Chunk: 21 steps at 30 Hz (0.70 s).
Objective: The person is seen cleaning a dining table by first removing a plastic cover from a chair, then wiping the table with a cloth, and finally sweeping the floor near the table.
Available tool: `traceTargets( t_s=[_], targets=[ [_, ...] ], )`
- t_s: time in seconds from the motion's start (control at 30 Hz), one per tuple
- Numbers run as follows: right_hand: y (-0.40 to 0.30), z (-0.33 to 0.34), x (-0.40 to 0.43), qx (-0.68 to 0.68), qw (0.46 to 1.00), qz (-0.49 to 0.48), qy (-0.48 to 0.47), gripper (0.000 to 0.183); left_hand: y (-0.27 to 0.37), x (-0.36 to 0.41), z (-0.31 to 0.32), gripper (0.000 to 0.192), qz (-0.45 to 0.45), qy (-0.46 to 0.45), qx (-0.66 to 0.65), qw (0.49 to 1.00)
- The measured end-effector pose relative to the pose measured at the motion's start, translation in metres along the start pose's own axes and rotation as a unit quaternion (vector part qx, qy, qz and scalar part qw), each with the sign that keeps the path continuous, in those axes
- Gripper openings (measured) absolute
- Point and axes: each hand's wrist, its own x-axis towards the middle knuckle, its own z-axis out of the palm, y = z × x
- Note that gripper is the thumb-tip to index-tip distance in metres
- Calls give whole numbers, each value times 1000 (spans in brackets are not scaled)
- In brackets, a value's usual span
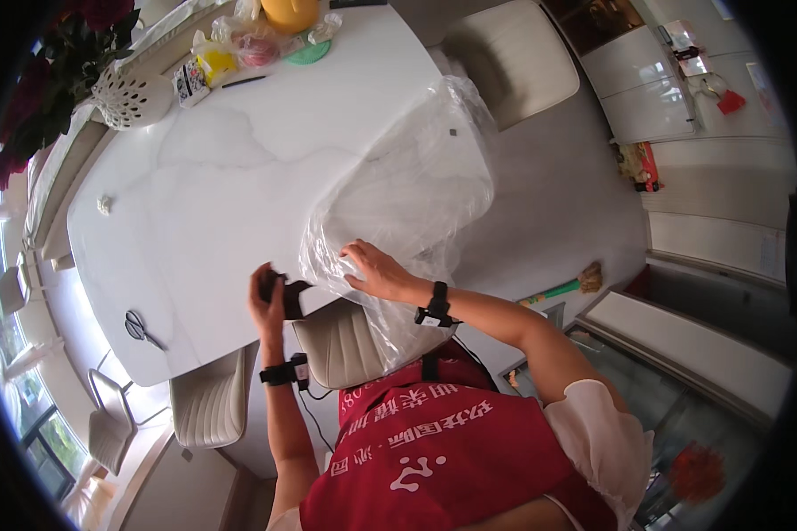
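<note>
My left hand holds a dark, black item above the near edge of the white marble-look table; its exact kind is unclear. To its right, my right hand is over a large clear plastic sheet, its fingers bent and spread; whether they touch the film cannot be told. The sheet lies across the table's right part and hangs over the near edge towards the red apron. A small dark square shows at the sheet's far right. Scissors lie near the table's left corner.
At the far side are a white perforated vase with flowers, bagged items, a green round lid and a black pen. A crumpled white piece lies left. Chairs stand along the near edge, another chair beyond.
</note>
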Motion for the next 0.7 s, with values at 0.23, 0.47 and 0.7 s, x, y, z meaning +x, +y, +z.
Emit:
traceTargets(
  t_s=[0.23, 0.47, 0.7],
  targets=[
    [59, 60, 4, -250, 967, 45, -11, 46, -34, 33, -38, 56, 96, -24, 297, 950],
    [10, -44, -48, 14, 987, 29, 156, 20, -10, 8, 29, 52, 59, -236, 126, 962],
    [1, -154, -172, 348, 820, 133, 434, 34, 59, -5, 55, 41, 115, -362, 60, 923]
  ],
)
